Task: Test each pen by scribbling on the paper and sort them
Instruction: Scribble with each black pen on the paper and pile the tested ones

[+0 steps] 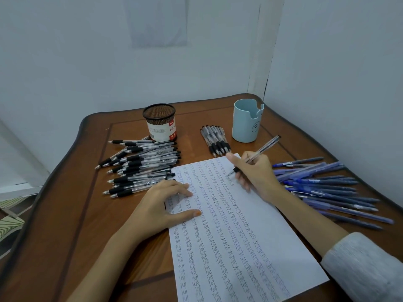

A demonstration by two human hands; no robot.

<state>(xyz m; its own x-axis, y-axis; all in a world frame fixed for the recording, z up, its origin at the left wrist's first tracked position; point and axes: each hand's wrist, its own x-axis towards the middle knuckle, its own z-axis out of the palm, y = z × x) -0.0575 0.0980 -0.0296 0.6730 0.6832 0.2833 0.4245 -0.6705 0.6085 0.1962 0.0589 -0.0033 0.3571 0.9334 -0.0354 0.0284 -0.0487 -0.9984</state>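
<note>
A brown wooden bench (65, 214) sat tucked into a pale-walled corner, and the paper (239, 236) on it was packed with columns of scribbles. The left hand (161, 203) lay flat on the sheet's near edge, fingers straight, thumb spread. The right hand (255, 171) pinched a clear pen (259, 151), tip down at the sheet, barrel tilted away. Beyond the left hand sprawled a heap of black pens (141, 164). Just right of the right hand lay the blue pens (327, 188). Past its fingertips were a neat row of pens (214, 138), a mesh holder (160, 122) and a light-blue cup (246, 120).

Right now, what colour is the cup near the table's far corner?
Light blue cup, clearest in the head view.
</note>
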